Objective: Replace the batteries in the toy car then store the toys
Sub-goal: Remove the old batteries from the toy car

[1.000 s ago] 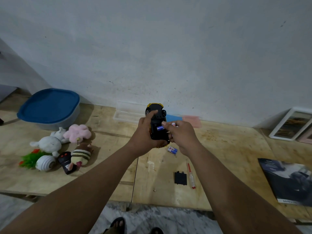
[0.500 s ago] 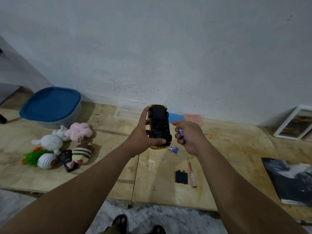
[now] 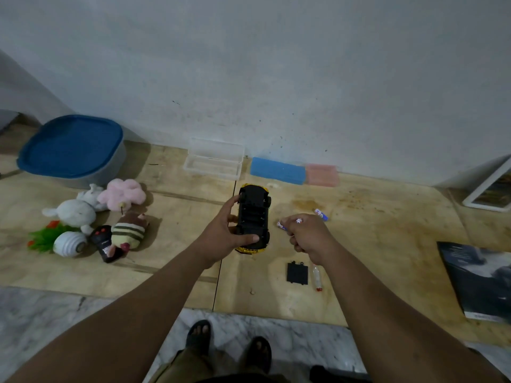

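Observation:
My left hand [image 3: 225, 235] grips the yellow toy car [image 3: 253, 218], held upside down with its black underside up, low over the wooden floor boards. My right hand [image 3: 307, 233], just right of the car, holds a small battery [image 3: 282, 225] in its curled fingers. Another battery [image 3: 320, 214] lies on the boards behind that hand. The black battery cover [image 3: 297, 273] and a small screwdriver [image 3: 316, 276] lie near my right wrist. A black remote control [image 3: 103, 242] lies among the plush toys [image 3: 83, 214] on the left.
A grey tub with a blue lid [image 3: 70, 150] stands at the back left. A clear plastic box [image 3: 214, 158] and blue and pink sponges [image 3: 294, 171] sit along the wall. A magazine [image 3: 481, 277] and a picture frame [image 3: 490, 189] lie on the right.
My right hand pulled a battery out of the car and moved right. My left hand lowered the car toward the boards. The view tilted down.

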